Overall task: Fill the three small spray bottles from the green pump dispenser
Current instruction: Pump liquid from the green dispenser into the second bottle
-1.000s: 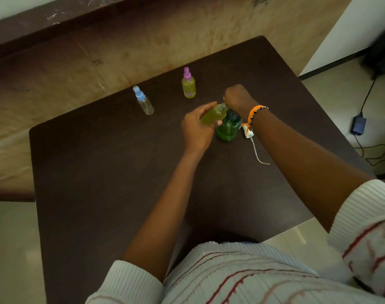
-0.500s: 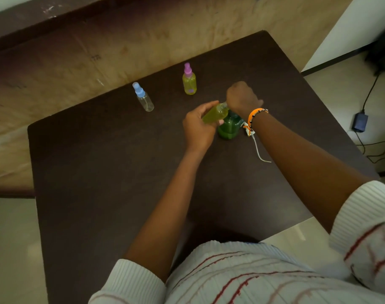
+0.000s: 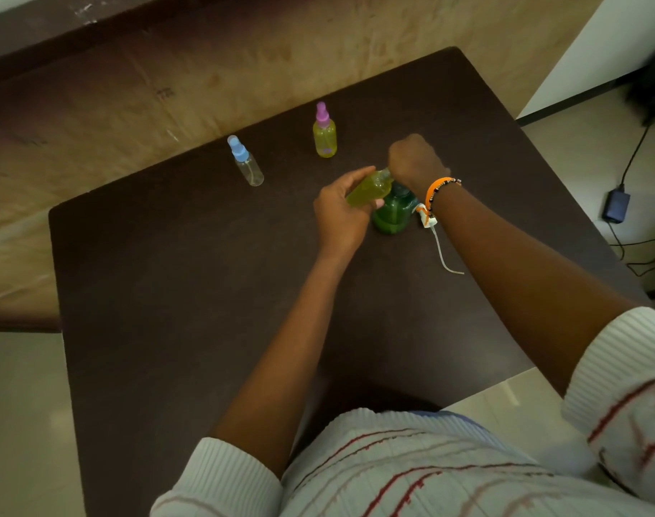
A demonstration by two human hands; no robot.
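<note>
Yellow-green liquid fills the tilted spray bottle (image 3: 368, 187) that the left hand (image 3: 339, 214) still clasps in its grip, its neck at the right hand (image 3: 415, 160), fist still clenched over the green pump dispenser (image 3: 393, 212) on the counter (image 3: 191, 278); nothing has shifted.

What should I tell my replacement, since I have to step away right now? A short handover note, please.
Left hand grips an uncapped small bottle, tilted, mouth at the dispenser's pump.
Right hand sits curled on that pump.
Its orange cap lies beside the dispenser.
Done: pink bottle looks full of yellow liquid, capped.
Held bottle looks nearly full.
Left: cap it, then fill the blue bottle, which looks empty.
</note>
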